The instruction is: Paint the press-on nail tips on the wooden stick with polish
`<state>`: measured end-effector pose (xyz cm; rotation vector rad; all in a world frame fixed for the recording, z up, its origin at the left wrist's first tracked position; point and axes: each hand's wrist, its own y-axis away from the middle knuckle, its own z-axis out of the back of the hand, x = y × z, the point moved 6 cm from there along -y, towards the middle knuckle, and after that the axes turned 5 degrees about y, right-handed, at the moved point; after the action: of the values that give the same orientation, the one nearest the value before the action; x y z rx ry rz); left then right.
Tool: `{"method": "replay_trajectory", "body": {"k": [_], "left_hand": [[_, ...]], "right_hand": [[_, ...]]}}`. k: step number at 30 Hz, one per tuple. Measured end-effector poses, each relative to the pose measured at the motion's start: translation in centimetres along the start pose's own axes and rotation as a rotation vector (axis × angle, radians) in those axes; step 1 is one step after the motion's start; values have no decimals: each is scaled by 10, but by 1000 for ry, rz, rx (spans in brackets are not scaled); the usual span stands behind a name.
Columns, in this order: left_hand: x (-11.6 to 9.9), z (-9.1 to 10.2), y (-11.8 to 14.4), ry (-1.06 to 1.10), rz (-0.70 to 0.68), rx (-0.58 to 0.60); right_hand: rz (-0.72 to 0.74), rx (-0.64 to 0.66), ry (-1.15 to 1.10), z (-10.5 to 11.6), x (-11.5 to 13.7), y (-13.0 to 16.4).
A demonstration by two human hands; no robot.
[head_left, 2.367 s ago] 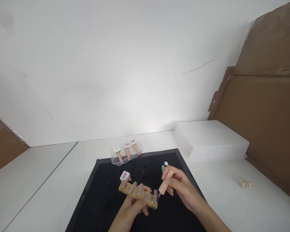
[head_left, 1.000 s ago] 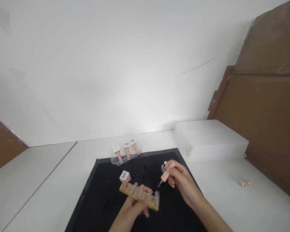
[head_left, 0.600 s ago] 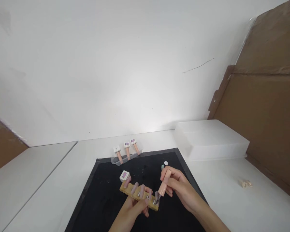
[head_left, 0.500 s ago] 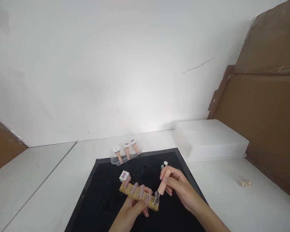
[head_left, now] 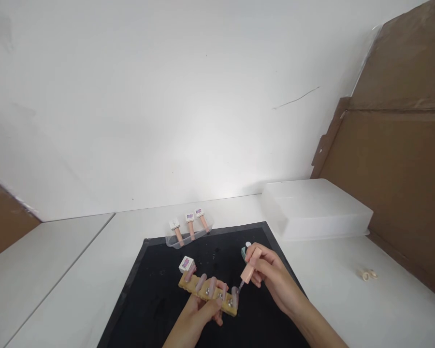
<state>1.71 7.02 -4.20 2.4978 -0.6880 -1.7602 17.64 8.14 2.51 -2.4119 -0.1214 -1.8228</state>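
My left hand (head_left: 203,311) is closed around a yellowish nail display stand (head_left: 193,288), held tilted above a black mat. Several mauve false nails (head_left: 212,286) stand up from it, with small shiny metal dots near their bases. Between the fingers and thumb of my right hand (head_left: 271,273) is the pink handle of a nail polish brush (head_left: 251,266). Its bristles point down and left, at the side of the rightmost nail (head_left: 235,295); they seem to touch it. A white square polish bottle (head_left: 186,264) with a purple label is just behind the stand's left end.
A clear tray (head_left: 174,244) at the mat's back edge holds three pink-capped polish bottles (head_left: 190,224). Partly behind my right hand is a small green and white item (head_left: 244,251). A translucent white bin (head_left: 321,212) and two beige rings (head_left: 366,274) are on the right, by brown cardboard (head_left: 391,183).
My right hand has moved slightly right and up, taking the brush from the base of the rightmost nail to its right side. The left hand and stand are almost still.
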Motion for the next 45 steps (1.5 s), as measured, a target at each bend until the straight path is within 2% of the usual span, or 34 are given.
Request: {"method": "replay_trajectory", "body": {"k": [3, 5, 14, 19, 23, 28, 40, 45], "left_hand": [[-4, -4, 0, -19, -7, 13], [-5, -6, 0, -28, -2, 23], [-2, -3, 1, -67, -5, 17], [-4, -4, 2, -44, -13, 16], [-6, -5, 2, -31, -14, -4], [-8, -7, 1, -35, -21, 23], [-4, -8, 1, -60, -15, 63], [-6, -9, 3, -51, -9, 63]], "right_hand": [[-8, 90, 25, -5, -3, 1], [-5, 106, 46, -6, -5, 1], [3, -8, 138, 1, -4, -2], [58, -78, 88, 6, -2, -2], [82, -11, 33, 2, -1, 0], [87, 110, 114, -7, -1, 4], [117, -38, 179, 4, -2, -2], [122, 11, 99, 2, -3, -2]]}}
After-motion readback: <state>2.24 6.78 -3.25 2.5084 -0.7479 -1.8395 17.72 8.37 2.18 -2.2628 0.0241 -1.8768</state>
